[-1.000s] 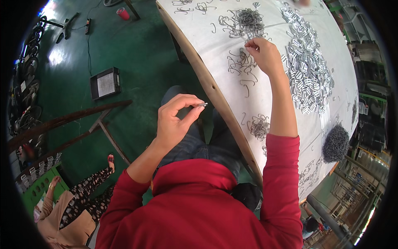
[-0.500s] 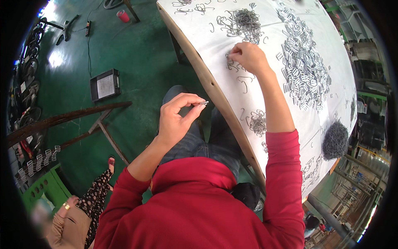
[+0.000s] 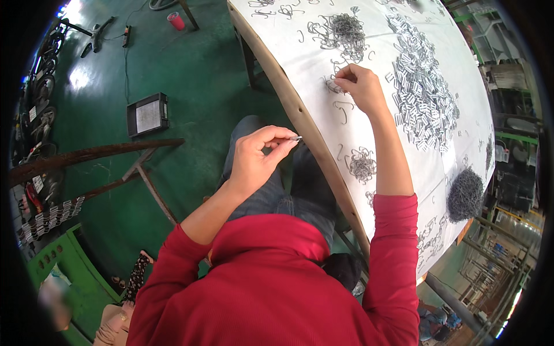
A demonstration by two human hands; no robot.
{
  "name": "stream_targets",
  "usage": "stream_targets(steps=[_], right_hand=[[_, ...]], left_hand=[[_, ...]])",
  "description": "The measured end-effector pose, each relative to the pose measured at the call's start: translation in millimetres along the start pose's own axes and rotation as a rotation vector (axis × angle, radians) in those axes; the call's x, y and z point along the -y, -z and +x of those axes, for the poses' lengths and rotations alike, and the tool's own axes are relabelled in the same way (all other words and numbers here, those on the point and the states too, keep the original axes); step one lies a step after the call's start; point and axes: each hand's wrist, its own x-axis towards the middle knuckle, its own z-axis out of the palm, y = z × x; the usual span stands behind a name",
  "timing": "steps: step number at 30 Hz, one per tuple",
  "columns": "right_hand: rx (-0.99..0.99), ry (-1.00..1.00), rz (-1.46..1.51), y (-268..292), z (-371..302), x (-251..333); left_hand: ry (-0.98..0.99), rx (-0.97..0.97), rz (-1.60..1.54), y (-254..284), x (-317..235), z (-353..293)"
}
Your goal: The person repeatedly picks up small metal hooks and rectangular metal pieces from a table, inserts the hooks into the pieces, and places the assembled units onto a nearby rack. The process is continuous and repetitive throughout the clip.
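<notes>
My left hand [image 3: 257,158] is closed in a pinch over my lap, left of the table edge. Between its thumb and forefinger is a small silvery metal piece [image 3: 296,138], too small to make out fully. Over the white-covered table [image 3: 314,106], my right hand [image 3: 363,89] has its fingertips pressed together at a few loose wire hooks [image 3: 333,85]. Whether a hook is between those fingertips cannot be seen. Just below lie more bent hooks [image 3: 344,109]. A tangled heap of dark wire hooks [image 3: 348,32] lies beyond this hand, and a smaller heap [image 3: 362,166] is nearer me.
A long pile of ribbed silvery metal pieces [image 3: 424,86] covers the table's right side. Nearer lies a round dark wire heap [image 3: 465,195]. Leftward on the floor are a black crate [image 3: 148,115] and a rusty beam [image 3: 104,153]. Another person [image 3: 118,317] is at lower left.
Both my hands have shifted slightly to the right, the left also a little upward. The right fingertips remain by the loose hooks. The other person has moved lower in the picture.
</notes>
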Motion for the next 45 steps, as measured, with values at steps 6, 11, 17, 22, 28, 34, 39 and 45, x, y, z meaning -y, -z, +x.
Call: stream_targets(steps=[6, 11, 17, 22, 28, 34, 39, 45], right_hand=[[0.016, -0.225, 0.555, 15.4, -23.7, -13.3], [0.049, -0.305, 0.721, -0.2, -83.3, 25.7], [-0.031, -0.341, 0.887, -35.3, -150.0, 61.6], [-0.15, -0.308, 0.873, -53.1, -157.9, 59.3], [-0.236, -0.308, 0.881, -58.1, -160.3, 57.0], [-0.217, -0.319, 0.925, -53.9, -169.1, 50.1], [-0.241, -0.304, 0.924, -56.7, -166.8, 48.8], [-0.317, -0.052, 0.924, -65.1, -180.4, 35.7]], left_hand=[[-0.01, 0.03, -0.003, -6.4, -5.5, -0.8], [-0.019, 0.012, 0.017, -6.5, -7.3, -5.0], [-0.08, -0.036, 0.078, -12.9, -5.9, -12.4], [-0.147, -0.07, 0.137, -18.2, -5.7, -16.4], [-0.21, -0.073, 0.215, -25.8, -1.3, -17.1], [-0.24, -0.096, 0.226, -33.6, 0.9, -15.1], [-0.251, -0.084, 0.25, -36.7, 1.6, -16.6], [-0.397, 0.044, 0.266, -20.0, 10.7, -8.7]])
